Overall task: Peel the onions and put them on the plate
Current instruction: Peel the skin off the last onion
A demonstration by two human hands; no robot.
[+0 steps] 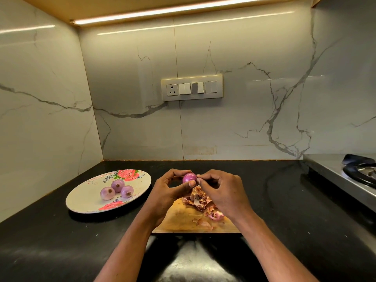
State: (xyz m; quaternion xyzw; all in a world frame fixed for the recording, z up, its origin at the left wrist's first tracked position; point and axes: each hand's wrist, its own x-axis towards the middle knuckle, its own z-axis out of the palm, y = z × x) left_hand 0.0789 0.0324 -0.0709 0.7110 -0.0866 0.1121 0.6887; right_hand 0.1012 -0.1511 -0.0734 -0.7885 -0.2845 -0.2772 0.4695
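A small purple onion [189,177] is held above the wooden cutting board [181,218]. My left hand [168,190] grips it between thumb and fingers. My right hand [221,190] pinches at the onion's right side with its fingertips. A heap of dry onion skins [200,201] lies on the board under my hands. To the left stands a round flowered plate [85,198] with three peeled onions [117,185] close together near its middle.
The black counter [61,241] runs to a marble wall at the back and left. A steel gas stove [345,176] stands at the right edge. A switch panel [191,87] sits on the back wall.
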